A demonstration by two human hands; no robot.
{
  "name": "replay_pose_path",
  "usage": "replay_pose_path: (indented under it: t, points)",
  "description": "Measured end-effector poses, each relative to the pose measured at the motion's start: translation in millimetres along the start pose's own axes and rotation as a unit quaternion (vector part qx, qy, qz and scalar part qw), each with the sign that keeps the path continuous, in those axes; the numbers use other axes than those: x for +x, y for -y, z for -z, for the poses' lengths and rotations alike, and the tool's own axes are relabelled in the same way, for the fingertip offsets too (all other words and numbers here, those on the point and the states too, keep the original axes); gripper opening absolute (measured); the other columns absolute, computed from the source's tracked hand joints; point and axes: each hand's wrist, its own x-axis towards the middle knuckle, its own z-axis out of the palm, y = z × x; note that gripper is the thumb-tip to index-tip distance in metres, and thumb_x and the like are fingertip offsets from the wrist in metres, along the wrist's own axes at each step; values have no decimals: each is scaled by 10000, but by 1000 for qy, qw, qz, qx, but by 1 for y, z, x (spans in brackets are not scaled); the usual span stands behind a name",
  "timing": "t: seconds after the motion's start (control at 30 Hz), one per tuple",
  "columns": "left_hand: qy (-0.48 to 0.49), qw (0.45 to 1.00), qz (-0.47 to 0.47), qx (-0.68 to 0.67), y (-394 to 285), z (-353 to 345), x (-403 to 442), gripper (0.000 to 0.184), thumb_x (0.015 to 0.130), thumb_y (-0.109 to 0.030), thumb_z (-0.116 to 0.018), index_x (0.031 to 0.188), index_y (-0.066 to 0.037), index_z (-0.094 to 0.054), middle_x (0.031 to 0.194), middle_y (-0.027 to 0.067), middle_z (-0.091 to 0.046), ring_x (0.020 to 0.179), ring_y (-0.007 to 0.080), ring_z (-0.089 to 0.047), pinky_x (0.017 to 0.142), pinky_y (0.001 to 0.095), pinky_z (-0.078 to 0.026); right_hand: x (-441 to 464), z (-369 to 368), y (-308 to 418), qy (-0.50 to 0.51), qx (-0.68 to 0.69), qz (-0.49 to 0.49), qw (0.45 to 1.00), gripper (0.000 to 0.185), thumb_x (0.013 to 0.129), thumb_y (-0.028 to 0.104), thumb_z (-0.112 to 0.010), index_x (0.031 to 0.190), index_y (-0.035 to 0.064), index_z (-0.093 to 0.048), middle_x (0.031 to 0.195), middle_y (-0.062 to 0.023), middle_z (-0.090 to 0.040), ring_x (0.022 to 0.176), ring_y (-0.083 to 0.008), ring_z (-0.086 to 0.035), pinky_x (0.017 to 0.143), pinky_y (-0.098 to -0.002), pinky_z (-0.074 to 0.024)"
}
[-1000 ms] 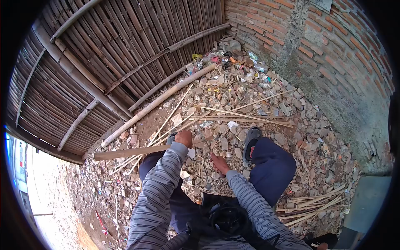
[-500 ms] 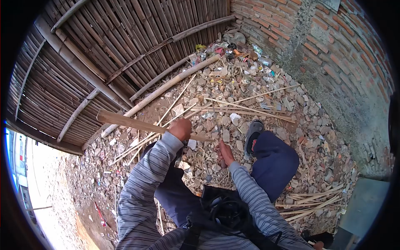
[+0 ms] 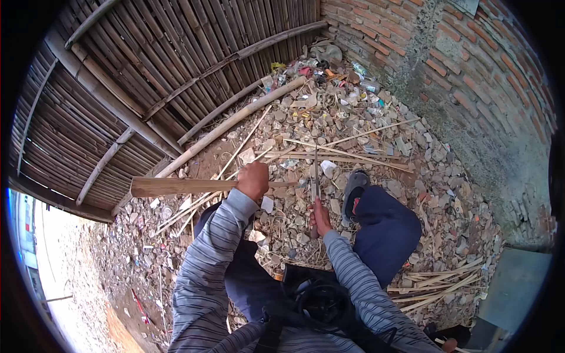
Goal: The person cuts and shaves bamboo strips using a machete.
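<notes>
Over rubble (image 3: pixel 282 125), the slat (image 3: pixel 168 187) extends crosswise before me, my left hand (image 3: pixel 253 180) clenched around its narrower part; I judge it light, stiff and liable to splinter, soundest held there. The smaller knife (image 3: pixel 316 176) is just beside the slat's thin end, blade forward, my right hand (image 3: pixel 320 217) grasping its near end, the safer hold against a likely sharp edge.

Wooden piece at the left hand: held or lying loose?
Held: the left hand is closed around the wooden piece, with its broad end jutting out one side and a thinner end out the other.
</notes>
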Motion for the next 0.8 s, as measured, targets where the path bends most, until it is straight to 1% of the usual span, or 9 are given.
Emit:
replay_pose_path:
  t: [0.07,0.17,0.27,0.4,0.47,0.57,0.6,0.73,0.8]
  points:
    - [18,999,23,-18,3,-16,13,196,836,-96,-721,999,-23,-801,1047,217,-768,1049,386,-749,905,490,-608,3,0,-2,-1,-16,-1,1000,682,1003,689,-536,959,14,-621,569,14,-424,449,-93,-406,433,-275,-319]
    - [40,999,17,-4,2,-37,21,221,840,-94,-729,1042,-39,-801,1110,218,-758,1112,383,-732,937,493,-601,5,0,-4,9,-46,-4,999,684,1002,695,-533,965,18,-625,571,14,-430,449,-95,-410,433,-277,-329]
    - [53,998,18,11,-6,-29,18,250,839,-93,-742,1077,-38,-794,1138,225,-751,1126,377,-728,942,487,-600,7,-1,-11,18,-49,8,999,679,1004,694,-531,958,23,-626,575,15,-436,448,-96,-412,434,-281,-333]
    - [59,998,11,-13,-11,-18,13,259,829,-94,-758,1076,-23,-790,1125,222,-754,1113,379,-731,938,484,-602,2,-5,-14,15,-71,3,997,674,1014,687,-516,948,25,-624,563,15,-434,441,-102,-415,436,-287,-340]
    - [63,998,18,-22,-12,-16,14,234,841,-82,-736,1057,-8,-788,1128,215,-756,1104,386,-731,925,484,-604,0,-5,-21,38,-70,5,997,670,1026,680,-499,942,26,-621,549,9,-432,437,-104,-415,437,-290,-342]
    - [29,999,32,-29,-13,-22,19,210,853,-68,-712,1040,-13,-790,1121,195,-762,1093,389,-734,907,488,-608,-8,-14,-23,30,-96,14,995,658,1014,702,-503,946,55,-607,577,17,-417,437,-94,-378,428,-283,-316]
    - [30,999,32,-28,-14,-21,19,210,853,-68,-712,1040,-13,-790,1121,195,-762,1093,389,-734,907,488,-608,-8,-15,-24,45,-93,14,995,663,1017,705,-493,933,57,-608,569,13,-426,432,-94,-390,425,-284,-320]
    - [36,999,36,-15,-15,-20,18,217,862,-64,-692,1053,-13,-782,1152,214,-744,1139,387,-713,903,481,-607,-10,-20,-24,64,-98,17,993,665,1015,707,-495,927,58,-613,561,16,-424,437,-92,-387,426,-283,-321]
    - [29,999,33,-17,-13,-19,18,223,863,-69,-693,1061,-15,-781,1166,223,-736,1160,388,-703,905,478,-606,-10,-20,-25,50,-127,-12,991,661,1015,705,-499,923,61,-615,555,19,-422,440,-90,-380,429,-282,-320]
